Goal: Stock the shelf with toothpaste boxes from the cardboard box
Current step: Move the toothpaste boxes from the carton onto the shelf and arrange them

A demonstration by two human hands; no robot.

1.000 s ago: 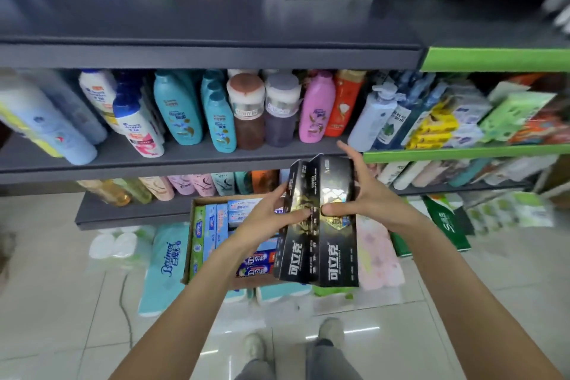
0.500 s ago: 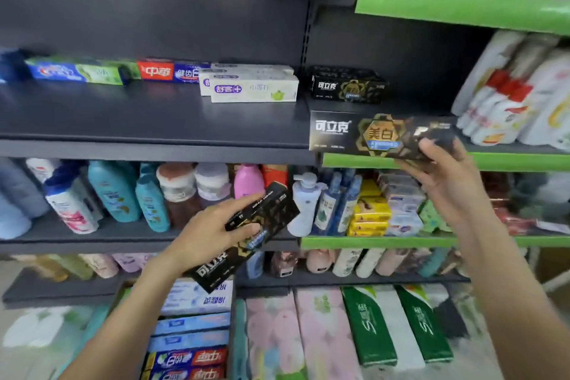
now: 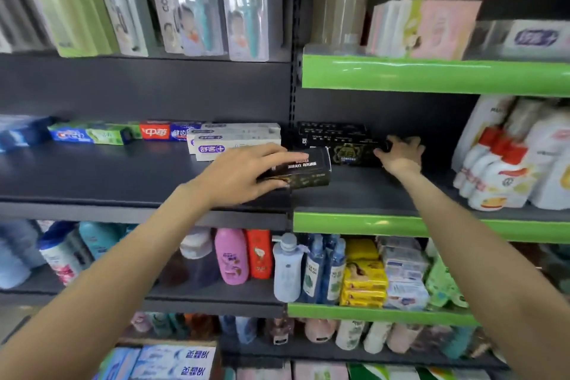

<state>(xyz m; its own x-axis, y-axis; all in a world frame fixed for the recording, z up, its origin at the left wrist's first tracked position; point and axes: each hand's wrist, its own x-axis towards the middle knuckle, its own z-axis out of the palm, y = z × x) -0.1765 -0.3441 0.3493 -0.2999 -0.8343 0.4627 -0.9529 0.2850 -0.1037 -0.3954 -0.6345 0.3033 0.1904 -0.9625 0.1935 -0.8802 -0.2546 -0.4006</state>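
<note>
While white toothpaste cartons [image 3: 234, 140] crowd the dark shelf [image 3: 123, 176] leftward, left hand [image 3: 243, 173] fingers clamp a black toothpaste box [image 3: 303, 168] lying crosswise; right hand [image 3: 401, 153] fingers grip another black box [image 3: 351, 153].

toothpaste boxes [image 3: 339, 142] on shelf [image 3: 123, 182]; bottles [image 3: 231, 256] below; cardboard box [image 3: 172, 361] lowest

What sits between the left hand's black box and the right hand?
In the head view, one black toothpaste box with a gold emblem lies between the left hand's box and the right hand, which is touching its end.

Single head view: faces forward, level with dark shelf [image 3: 123, 182], close range; both forearms reach in from lower frame edge.
</note>
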